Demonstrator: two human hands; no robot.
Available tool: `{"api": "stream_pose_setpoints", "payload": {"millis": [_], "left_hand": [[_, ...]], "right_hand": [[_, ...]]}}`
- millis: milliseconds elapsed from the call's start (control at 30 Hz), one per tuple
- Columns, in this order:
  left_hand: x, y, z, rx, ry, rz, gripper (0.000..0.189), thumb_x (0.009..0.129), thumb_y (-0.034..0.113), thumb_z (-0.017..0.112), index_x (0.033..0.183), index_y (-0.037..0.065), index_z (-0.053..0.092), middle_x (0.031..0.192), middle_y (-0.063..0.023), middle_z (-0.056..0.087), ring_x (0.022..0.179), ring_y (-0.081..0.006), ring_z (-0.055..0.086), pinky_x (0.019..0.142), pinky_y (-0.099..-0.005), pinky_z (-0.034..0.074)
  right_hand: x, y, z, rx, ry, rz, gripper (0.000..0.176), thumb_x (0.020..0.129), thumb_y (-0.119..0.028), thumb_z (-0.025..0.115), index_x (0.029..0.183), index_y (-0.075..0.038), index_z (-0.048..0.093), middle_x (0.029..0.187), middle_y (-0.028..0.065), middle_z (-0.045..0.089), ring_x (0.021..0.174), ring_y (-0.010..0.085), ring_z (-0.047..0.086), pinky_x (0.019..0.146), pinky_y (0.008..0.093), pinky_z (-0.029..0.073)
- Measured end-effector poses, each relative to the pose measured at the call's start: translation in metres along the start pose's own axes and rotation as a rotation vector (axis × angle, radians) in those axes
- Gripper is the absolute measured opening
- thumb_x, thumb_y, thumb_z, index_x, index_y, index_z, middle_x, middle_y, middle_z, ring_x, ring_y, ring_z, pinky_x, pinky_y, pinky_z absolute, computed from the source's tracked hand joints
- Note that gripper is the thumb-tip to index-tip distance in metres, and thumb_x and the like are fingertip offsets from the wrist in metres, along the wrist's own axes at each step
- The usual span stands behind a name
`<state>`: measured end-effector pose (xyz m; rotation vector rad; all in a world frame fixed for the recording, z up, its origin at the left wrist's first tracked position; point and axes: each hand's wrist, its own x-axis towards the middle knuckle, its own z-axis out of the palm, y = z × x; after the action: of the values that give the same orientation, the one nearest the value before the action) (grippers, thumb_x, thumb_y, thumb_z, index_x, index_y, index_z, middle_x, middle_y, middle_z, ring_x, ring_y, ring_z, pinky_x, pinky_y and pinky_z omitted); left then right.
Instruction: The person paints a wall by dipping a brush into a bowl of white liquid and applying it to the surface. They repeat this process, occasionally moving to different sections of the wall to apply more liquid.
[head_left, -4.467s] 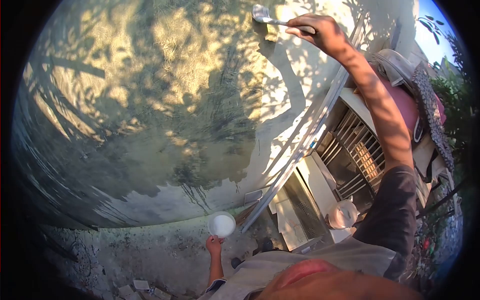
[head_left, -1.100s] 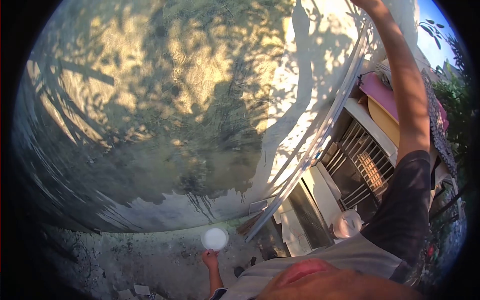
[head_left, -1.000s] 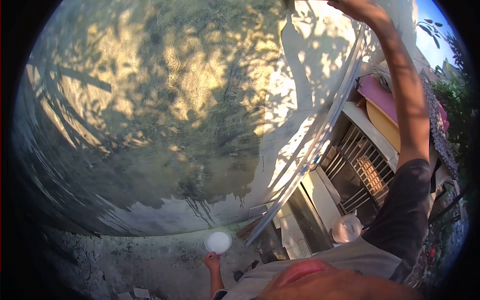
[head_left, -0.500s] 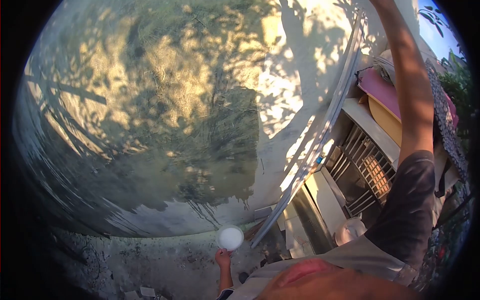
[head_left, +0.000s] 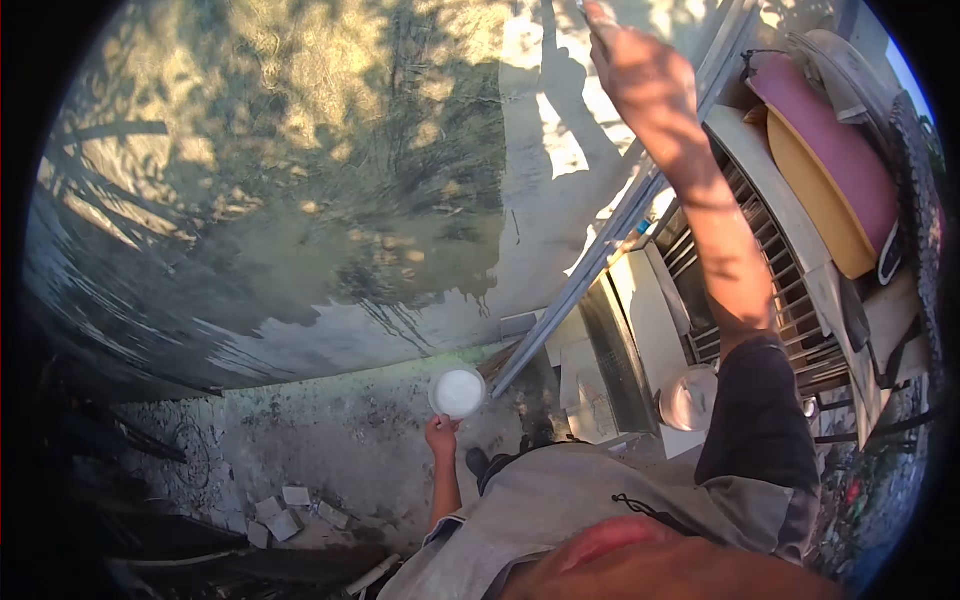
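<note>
My left hand (head_left: 441, 434) is closed on the near rim of a round white bowl (head_left: 459, 391) with something white in it, low in the view. My right hand (head_left: 648, 82) is raised in front of the wall, its fingers closed. A small pale bit of something shows at its fingertips by the top edge; the rest is cut off. The wall (head_left: 300, 180) is darker and streaked grey-green over a large area, with a paler strip (head_left: 530, 200) at the right.
Long metal rails (head_left: 600, 250) lean along the wall's right side. Beyond them stand a barred metal frame (head_left: 790, 270), a pink and yellow padded piece (head_left: 830, 160) and a clear round container (head_left: 690, 397). Broken white blocks (head_left: 285, 522) lie on the ground (head_left: 330, 440).
My right hand has come down and left into view from the top edge. The view has tilted down, showing more ground and blocks. The bowl stays in my left hand.
</note>
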<state>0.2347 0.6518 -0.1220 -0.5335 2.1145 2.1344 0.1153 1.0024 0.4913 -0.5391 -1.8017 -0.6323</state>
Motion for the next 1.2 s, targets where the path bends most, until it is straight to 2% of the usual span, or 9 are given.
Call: {"api": "stream_pose_setpoints", "payload": {"millis": [33,167,233,433,567,700,900,1033,1200], "left_hand": [[-0.002,0.000,0.003,-0.011,0.008,0.016,0.017,0.095,0.011,0.057,0.093,-0.006,0.058,0.090,-0.0102,0.061,0.074,-0.0241,0.070,0.062,-0.0298,0.058],[-0.019,0.024,0.013,-0.068,0.048,0.008,0.016,0.095,0.010,0.054,0.090,-0.005,0.058,0.089,-0.0109,0.063,0.074,-0.0237,0.070,0.064,-0.0303,0.058],[-0.024,0.026,0.015,-0.046,0.063,-0.013,0.017,0.096,0.011,0.055,0.088,-0.004,0.058,0.087,-0.0109,0.064,0.073,-0.0231,0.070,0.065,-0.0303,0.058],[-0.035,0.013,0.007,0.027,0.025,0.000,0.019,0.096,0.012,0.055,0.086,-0.004,0.058,0.086,-0.0104,0.064,0.073,-0.0218,0.069,0.064,-0.0296,0.058],[-0.043,0.011,0.006,-0.001,0.059,-0.016,0.020,0.096,0.013,0.055,0.087,-0.005,0.059,0.088,-0.0111,0.065,0.072,-0.0215,0.070,0.063,-0.0285,0.058],[-0.041,0.014,0.009,0.022,0.035,-0.027,0.020,0.095,0.012,0.054,0.089,-0.005,0.060,0.087,-0.0115,0.066,0.073,-0.0220,0.070,0.064,-0.0288,0.058],[-0.039,0.034,0.024,-0.011,-0.001,-0.015,0.019,0.095,0.011,0.053,0.090,-0.006,0.059,0.083,-0.0127,0.066,0.074,-0.0234,0.070,0.066,-0.0303,0.059],[-0.036,0.034,0.024,0.022,-0.030,-0.001,0.018,0.095,0.011,0.054,0.088,-0.005,0.058,0.083,-0.0124,0.065,0.073,-0.0235,0.070,0.065,-0.0306,0.059],[-0.028,0.026,0.007,0.031,-0.071,-0.035,0.017,0.094,0.010,0.055,0.088,-0.005,0.059,0.084,-0.0124,0.065,0.071,-0.0215,0.069,0.064,-0.0299,0.059]], "right_hand": [[-0.028,0.023,0.051,0.459,-0.054,-0.235,0.036,0.091,-0.023,0.064,0.125,-0.013,0.061,0.074,0.0111,0.065,0.066,0.0289,0.066,0.060,0.0376,0.054],[-0.179,-0.006,0.042,0.668,-0.804,-0.076,0.045,0.095,-0.020,0.050,0.139,-0.018,0.047,0.087,0.0100,0.063,0.068,0.0309,0.066,0.057,0.0440,0.053],[-0.248,-0.013,0.052,0.718,-0.932,-0.102,0.041,0.096,-0.024,0.050,0.137,-0.019,0.049,0.088,0.0112,0.063,0.070,0.0323,0.065,0.059,0.0455,0.052],[-0.328,0.011,0.089,1.091,-0.967,-0.098,0.036,0.093,-0.023,0.059,0.129,-0.016,0.057,0.093,0.0130,0.066,0.078,0.0361,0.063,0.067,0.0447,0.051],[-0.226,0.029,0.060,1.363,-0.951,0.240,0.030,0.096,-0.025,0.058,0.124,-0.014,0.060,0.076,0.0099,0.063,0.064,0.0231,0.061,0.061,0.0329,0.049],[-0.122,0.029,0.048,1.990,-0.574,0.574,0.033,0.101,-0.025,0.051,0.126,-0.004,0.057,0.075,-0.0001,0.058,0.056,0.0036,0.045,0.048,0.0191,0.036],[-0.033,0.026,0.061,2.249,-0.608,0.578,0.037,0.103,-0.034,0.045,0.120,-0.003,0.056,0.067,-0.0059,0.039,0.052,0.0015,0.033,0.042,0.0175,0.025],[-0.076,0.006,0.083,2.047,-0.785,0.765,0.034,0.102,-0.036,0.046,0.111,-0.004,0.056,0.064,-0.0081,0.032,0.048,0.0012,0.026,0.040,0.0191,0.021],[-0.257,-0.028,0.096,1.786,-1.222,1.136,0.031,0.101,-0.039,0.047,0.105,-0.010,0.056,0.059,-0.0081,0.032,0.043,0.0020,0.024,0.038,0.0212,0.017]]}}
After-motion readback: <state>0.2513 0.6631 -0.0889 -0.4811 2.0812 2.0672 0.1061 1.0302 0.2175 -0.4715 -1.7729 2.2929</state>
